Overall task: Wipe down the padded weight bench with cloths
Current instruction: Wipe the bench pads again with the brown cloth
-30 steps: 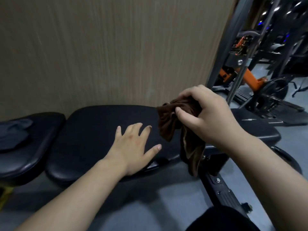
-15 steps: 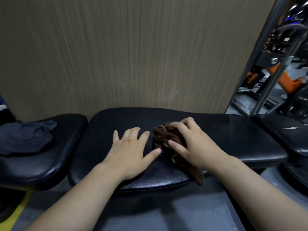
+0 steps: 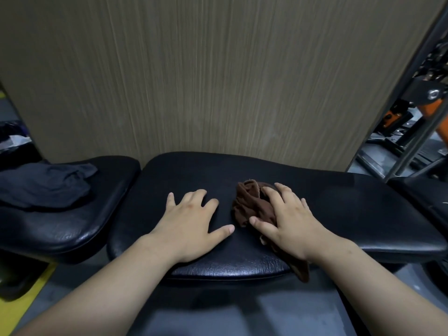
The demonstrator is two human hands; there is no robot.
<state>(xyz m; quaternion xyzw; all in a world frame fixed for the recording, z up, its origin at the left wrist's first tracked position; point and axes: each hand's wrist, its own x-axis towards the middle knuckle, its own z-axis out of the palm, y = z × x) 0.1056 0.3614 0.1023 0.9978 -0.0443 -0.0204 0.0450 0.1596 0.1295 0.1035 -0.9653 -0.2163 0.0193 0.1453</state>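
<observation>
The black padded bench pad (image 3: 339,197) runs across the middle of the view. A crumpled brown cloth (image 3: 249,204) lies on it, one end hanging over the near edge. My right hand (image 3: 288,219) presses flat on the cloth with fingers spread. My left hand (image 3: 191,219) rests flat on the bare pad just left of the cloth, holding nothing.
A second black pad (image 3: 72,226) sits to the left with a dark blue cloth (image 3: 46,185) lying on it. A wood-grain wall panel (image 3: 206,81) stands right behind the bench. Gym machines with orange parts (image 3: 417,122) stand at the right. Grey floor lies below.
My right hand brought the brown cloth down from the air onto the pad and now lies flat on it. The view has swung left. My left hand stays on the pad.
</observation>
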